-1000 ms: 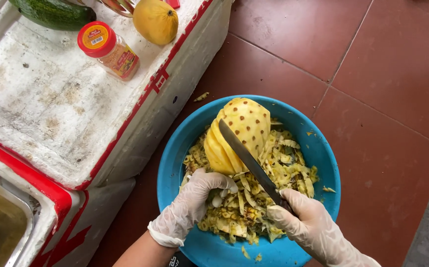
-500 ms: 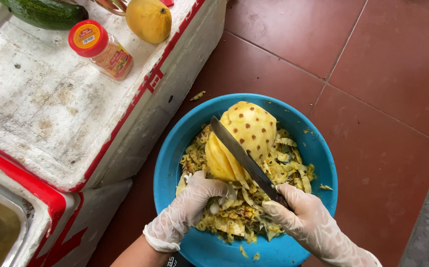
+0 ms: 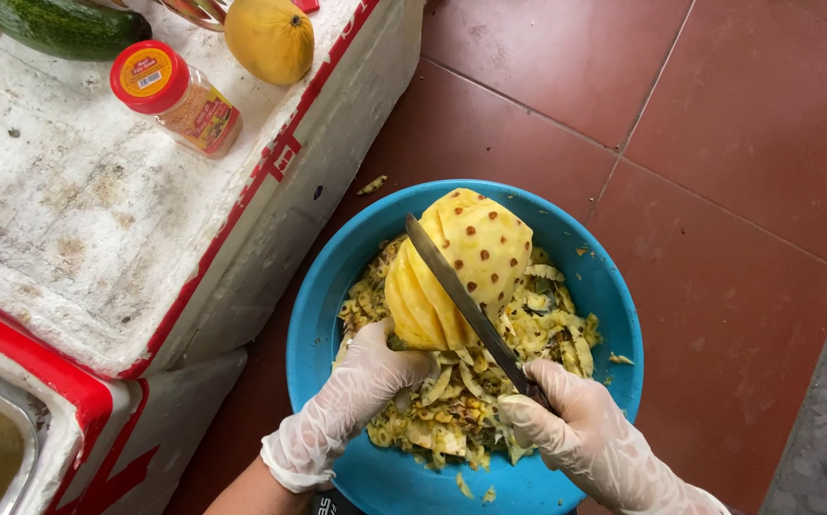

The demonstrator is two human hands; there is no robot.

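Nearest the camera, two hands in thin clear gloves work over a blue plastic basin (image 3: pixel 318 324) standing on the red tiled floor (image 3: pixel 738 153). The right hand (image 3: pixel 580 439) is closed around the handle of a long knife (image 3: pixel 461 296), whose dark blade runs up and to the left, lying across the flesh of a peeled pineapple (image 3: pixel 471 257). The left hand (image 3: pixel 361 391) is curled at the lower end of the pineapple, fingers pressed against it, propping the fruit at a tilt above the basin. The pineapple is yellow, dotted with brown eyes on its upper right side, with grooves cut along its lower left side. Beneath it, a heap of pineapple peelings (image 3: pixel 452 410) fills the basin's bottom.

To the left, just beside the basin, stands a white foam cooler box (image 3: pixel 80 248) with red trim. On its worn lid lie a small jar with a red cap (image 3: pixel 177 97) on its side, a yellow mango (image 3: pixel 270 38) farther back, and a dark green cucumber (image 3: pixel 56 24) at the top edge.
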